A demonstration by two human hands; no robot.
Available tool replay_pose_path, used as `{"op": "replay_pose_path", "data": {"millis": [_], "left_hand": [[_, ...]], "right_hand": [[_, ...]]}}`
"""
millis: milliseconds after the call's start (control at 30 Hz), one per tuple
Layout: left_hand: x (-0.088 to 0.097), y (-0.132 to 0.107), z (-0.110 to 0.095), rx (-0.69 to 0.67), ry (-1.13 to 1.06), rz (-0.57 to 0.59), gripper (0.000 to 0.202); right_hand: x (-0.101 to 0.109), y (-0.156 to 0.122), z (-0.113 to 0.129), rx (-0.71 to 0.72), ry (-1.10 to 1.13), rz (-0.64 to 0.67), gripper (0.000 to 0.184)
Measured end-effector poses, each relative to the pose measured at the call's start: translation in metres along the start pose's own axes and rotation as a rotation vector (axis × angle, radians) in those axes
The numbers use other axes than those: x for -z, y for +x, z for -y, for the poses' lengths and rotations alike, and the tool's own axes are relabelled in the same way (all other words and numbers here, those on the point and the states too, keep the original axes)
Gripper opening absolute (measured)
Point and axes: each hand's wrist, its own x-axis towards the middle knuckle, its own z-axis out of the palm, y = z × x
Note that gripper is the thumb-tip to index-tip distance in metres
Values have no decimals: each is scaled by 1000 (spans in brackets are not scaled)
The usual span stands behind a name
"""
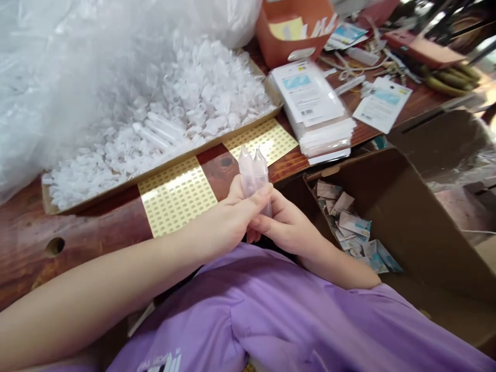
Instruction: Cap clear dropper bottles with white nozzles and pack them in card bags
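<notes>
From the head camera: gripping two tubes (253, 173) with both left hand (227, 214) and right hand (284, 219) closed on them, at the near edge of the bench (93, 232). Holding lower ends between the fingers, pointed tips left clear above. Facing, beyond yellow sheets (176, 195), a tray (197, 151) heaped with plastic parts (217, 77); flanked at right by stacked cards (310, 103) and, off the bench's edge, an open carton (406, 206).
</notes>
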Motion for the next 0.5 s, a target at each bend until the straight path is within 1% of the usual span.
{"op": "replay_pose_path", "data": {"millis": [100, 133, 167, 200, 233, 267, 300, 333, 367, 400, 467, 500], "left_hand": [[2, 15, -28, -6, 198, 223, 49], [4, 25, -38, -59, 286, 238, 53], [7, 36, -48, -151, 389, 204, 54], [10, 50, -56, -258, 479, 133, 51], [14, 67, -63, -475, 628, -52, 43], [17, 84, -68, -664, 878, -136, 41], [21, 103, -71, -789, 1119, -155, 47], [23, 120, -73, -841, 1320, -151, 55], [25, 137, -73, -836, 1458, -131, 61], [27, 150, -73, -826, 1549, -112, 62], [28, 168, -71, -819, 1641, -62, 55], [29, 171, -69, -829, 1650, -49, 51]], "right_hand": [[10, 1, 2, 9, 152, 16, 40], [15, 0, 3, -3, 179, -14, 42], [21, -1, 3, -18, 201, -68, 45], [26, -3, 2, -28, 224, -140, 47], [31, -6, 1, -31, 244, -219, 49], [35, -8, 0, -30, 259, -287, 51], [39, -11, -2, -29, 266, -336, 53], [42, -13, -4, -31, 270, -366, 54], [45, -16, -6, -36, 275, -382, 55], [46, -18, -8, -43, 280, -387, 55], [49, -23, -11, -42, 282, -389, 53], [51, -25, -12, -31, 274, -395, 51]]}}
